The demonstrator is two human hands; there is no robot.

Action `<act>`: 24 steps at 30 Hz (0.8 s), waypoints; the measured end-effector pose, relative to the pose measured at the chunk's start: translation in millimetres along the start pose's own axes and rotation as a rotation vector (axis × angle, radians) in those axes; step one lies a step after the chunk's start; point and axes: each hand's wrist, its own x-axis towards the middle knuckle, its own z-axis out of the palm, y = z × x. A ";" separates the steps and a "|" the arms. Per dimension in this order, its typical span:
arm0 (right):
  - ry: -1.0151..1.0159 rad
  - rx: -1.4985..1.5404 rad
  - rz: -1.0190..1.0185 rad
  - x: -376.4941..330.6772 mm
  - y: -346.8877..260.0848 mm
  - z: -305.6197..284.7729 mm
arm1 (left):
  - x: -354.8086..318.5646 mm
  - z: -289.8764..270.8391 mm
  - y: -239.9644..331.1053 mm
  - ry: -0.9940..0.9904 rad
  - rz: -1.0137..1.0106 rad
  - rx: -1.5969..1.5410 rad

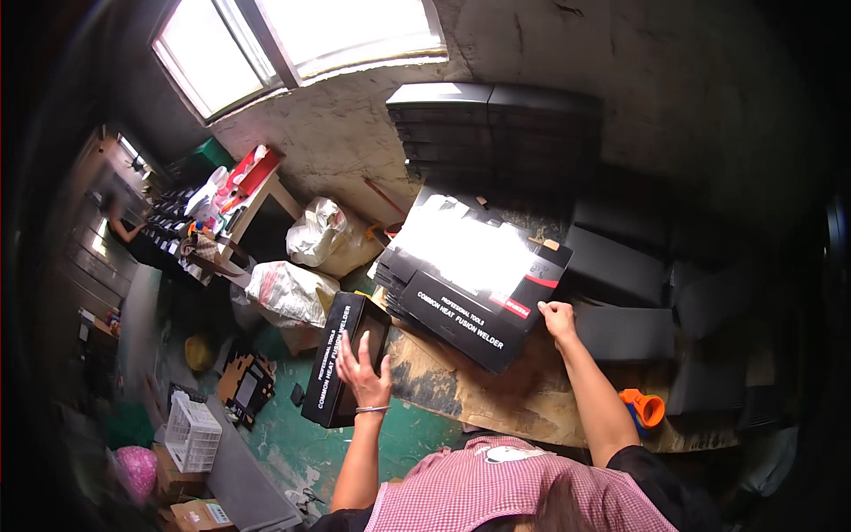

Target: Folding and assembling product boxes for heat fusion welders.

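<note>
Apparently, the step in hand is handling black packaging: a flat carton [452,326] lies at centre over the wooden surface [427,377]. The right hand [559,322] has fingers curled at its right edge; whether they pinch it cannot be told. The left hand [365,383], fingers spread and released, meets a black box [321,383], contents not discernible. The next move probably calls for a secure edge hold. Farther left, bulging sacks [288,288] conceal their contents.

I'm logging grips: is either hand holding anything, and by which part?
The right hand appears to pinch the flat black carton by its right edge. The left hand is over the black box; whether it grips is unclear.
</note>
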 end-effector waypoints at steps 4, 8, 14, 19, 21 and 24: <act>-0.264 0.656 -0.277 -44.6 -18.5 -60.7 | 21.3 4.6 39.9 0.049 -0.018 -0.363; -0.437 0.309 -0.472 -137.1 -48.2 -163.4 | 67.6 25.1 41.7 0.114 -0.070 -0.510; -0.651 0.108 -0.497 -198.0 -61.3 -223.2 | 64.7 69.3 67.1 -0.419 -0.331 -1.176; -1.059 0.153 -0.648 -194.6 -54.1 -222.8 | 8.5 46.5 82.3 -0.363 -0.484 -1.467; -1.073 0.283 -0.556 -207.7 -55.1 -227.6 | -5.7 50.7 78.9 -0.352 -0.481 -1.414; -1.105 0.800 -0.250 -198.0 -31.4 -226.8 | 8.2 25.1 95.5 -0.329 -0.400 -1.336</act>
